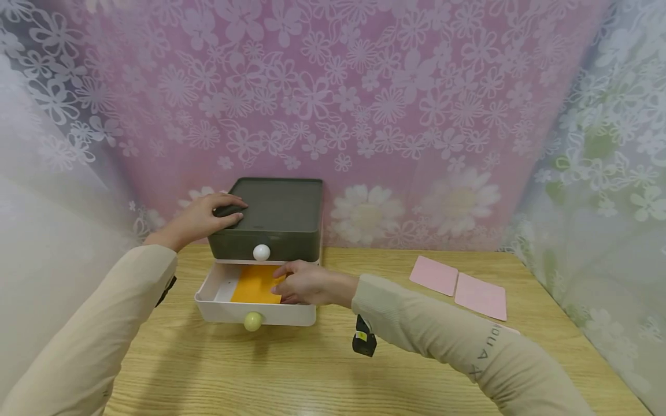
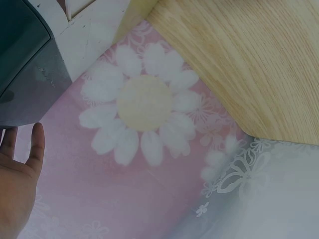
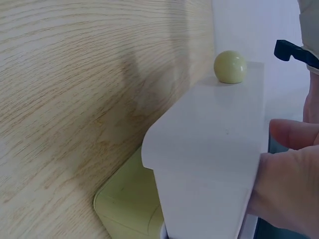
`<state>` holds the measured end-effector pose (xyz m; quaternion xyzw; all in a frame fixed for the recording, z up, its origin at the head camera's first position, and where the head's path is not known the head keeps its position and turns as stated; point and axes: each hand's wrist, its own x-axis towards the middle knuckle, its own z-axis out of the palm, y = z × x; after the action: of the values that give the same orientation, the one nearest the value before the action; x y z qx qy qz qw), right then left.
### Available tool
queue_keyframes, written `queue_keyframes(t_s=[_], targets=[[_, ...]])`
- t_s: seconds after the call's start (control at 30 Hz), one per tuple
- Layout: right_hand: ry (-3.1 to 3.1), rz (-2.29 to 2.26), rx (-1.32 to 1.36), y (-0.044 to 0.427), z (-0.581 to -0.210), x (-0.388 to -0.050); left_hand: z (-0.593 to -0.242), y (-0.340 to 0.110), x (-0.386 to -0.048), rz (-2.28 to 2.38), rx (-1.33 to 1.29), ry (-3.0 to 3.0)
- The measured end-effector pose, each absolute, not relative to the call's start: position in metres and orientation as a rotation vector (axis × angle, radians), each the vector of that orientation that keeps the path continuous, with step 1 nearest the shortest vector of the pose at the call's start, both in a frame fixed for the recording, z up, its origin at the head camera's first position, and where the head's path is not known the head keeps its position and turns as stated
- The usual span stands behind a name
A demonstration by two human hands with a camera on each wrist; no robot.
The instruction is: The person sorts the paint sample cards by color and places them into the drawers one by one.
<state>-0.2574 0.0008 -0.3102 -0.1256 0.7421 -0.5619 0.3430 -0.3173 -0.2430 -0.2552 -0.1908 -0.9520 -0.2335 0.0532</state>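
A small drawer unit with a dark grey-green top [image 1: 281,202] stands on the table against the curtain. My left hand [image 1: 203,216] rests on its top left edge, and in the left wrist view its fingertips touch the dark side. The white lower drawer [image 1: 288,315], with a yellow-green knob [image 1: 253,321], is pulled out. An orange sheet [image 1: 252,284] lies flat inside. My right hand [image 1: 307,283] reaches into the drawer over the sheet's right side, thumb and forefinger apart. The lower fingers are partly hidden by the drawer front [image 3: 214,114].
Two pink square cards [image 1: 481,294] lie on the table at the right, and an edge of another pink piece [image 1: 507,329] shows beside the right sleeve. The upper drawer has a white knob [image 1: 262,252]. A yellow-green base [image 3: 129,199] sits below the white drawer.
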Motion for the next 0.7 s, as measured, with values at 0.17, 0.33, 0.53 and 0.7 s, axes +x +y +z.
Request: queue_keyframes(t_s=[0.17, 0.33, 0.53, 0.7], targets=[[1.954, -1.449, -0.316, 0.006, -0.305, -0.255, -0.256, -0.244, -0.318, -0.723, -0.576, -2.885], [1.971, -1.500, -0.297, 0.009, -0.298, -0.252, -0.257, -0.244, -0.319, -0.709, -0.597, -2.869], [1.943, -1.661, -0.334, 0.014, -0.295, -0.243, -0.257, -0.243, -0.319, -0.707, -0.598, -2.859], [1.742, -1.813, -0.429, 0.020, -0.293, -0.228, -0.257, -0.243, -0.320, -0.686, -0.604, -2.858]])
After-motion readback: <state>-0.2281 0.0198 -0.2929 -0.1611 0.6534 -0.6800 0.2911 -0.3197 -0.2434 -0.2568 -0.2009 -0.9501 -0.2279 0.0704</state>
